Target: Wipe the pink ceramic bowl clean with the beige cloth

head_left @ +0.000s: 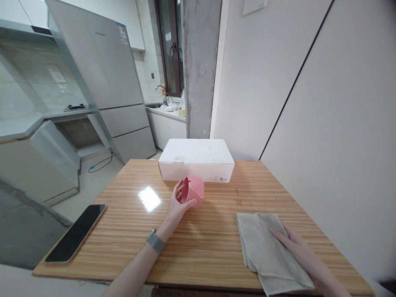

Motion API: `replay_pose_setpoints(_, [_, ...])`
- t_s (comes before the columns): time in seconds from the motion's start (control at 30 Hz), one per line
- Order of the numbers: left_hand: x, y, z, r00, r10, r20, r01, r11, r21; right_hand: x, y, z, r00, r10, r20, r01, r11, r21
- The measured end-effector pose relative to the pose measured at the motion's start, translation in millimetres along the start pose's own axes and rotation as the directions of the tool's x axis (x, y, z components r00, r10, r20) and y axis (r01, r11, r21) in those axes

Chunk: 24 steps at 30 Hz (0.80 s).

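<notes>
My left hand [178, 206] is closed around a small pink bowl [194, 191], holding it tilted on its side just above the wooden table [204, 239], in front of a white box. A grey watch sits on that wrist. My right hand [293, 243] lies flat with fingers stretched out on a folded grey-green cloth [266, 251] at the table's right front.
A closed white cardboard box [196, 160] stands at the table's far edge. A black phone [76, 233] lies face up at the left front corner. A white wall runs along the right. Beyond the table are a grey fridge [105, 78] and a kitchen counter with a sink.
</notes>
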<state>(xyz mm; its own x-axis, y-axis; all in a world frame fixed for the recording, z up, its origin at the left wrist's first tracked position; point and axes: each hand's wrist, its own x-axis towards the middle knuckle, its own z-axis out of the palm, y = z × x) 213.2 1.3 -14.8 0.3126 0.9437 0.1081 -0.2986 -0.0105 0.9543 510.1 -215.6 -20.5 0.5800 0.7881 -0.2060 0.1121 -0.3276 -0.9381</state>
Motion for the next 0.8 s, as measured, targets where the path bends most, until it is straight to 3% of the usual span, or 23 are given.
replay_pose_setpoints(0.13, [-2.0, 0.9, 1.7, 1.000, -0.004, 0.004, 0.004, 1.000, -0.003, 16.8, 11.0, -14.3, 0.979, -0.203, -0.019, 0.190, 0.943, -0.272])
replay_pose_setpoints(0.2, [-2.1, 1.1, 2.2, 1.000, 0.000, 0.017, 0.000, 1.000, -0.003, 25.3, 12.3, -17.8, 0.956, -0.270, -0.117, 0.215, 0.912, -0.348])
replay_pose_setpoints(0.27, [-1.9, 1.0, 2.5, 1.000, 0.008, 0.027, -0.008, 1.000, 0.005, 30.7, 7.5, -16.6, 0.897, -0.366, -0.247, 0.239, 0.873, -0.424])
replay_pose_setpoints(0.33, [-2.0, 1.0, 3.2, 0.999, 0.019, 0.031, -0.019, 1.000, 0.013, 30.7, -4.2, -7.5, 0.821, -0.502, -0.271, 0.333, 0.808, -0.486])
replay_pose_setpoints(0.47, [-6.1, 4.2, 7.8, 0.995, 0.058, 0.079, -0.060, 0.998, 0.028, 17.4, -38.9, 37.7, 0.746, -0.666, 0.001, 0.603, 0.675, -0.426])
replay_pose_setpoints(0.6, [-14.3, 10.8, 13.7, 0.979, 0.151, 0.134, -0.168, 0.977, 0.131, 7.8, -66.5, 93.5, 0.681, -0.662, 0.314, 0.731, 0.588, -0.347])
replay_pose_setpoints(0.7, [-19.8, 14.9, 15.8, 0.959, 0.202, 0.197, -0.241, 0.951, 0.196, 13.5, -77.5, 122.8, 0.629, -0.637, 0.446, 0.769, 0.595, -0.234])
replay_pose_setpoints(0.8, [-22.9, 16.4, 17.2, 0.948, 0.210, 0.239, -0.259, 0.945, 0.200, 25.5, -81.2, 140.5, 0.630, -0.619, 0.469, 0.737, 0.667, -0.110])
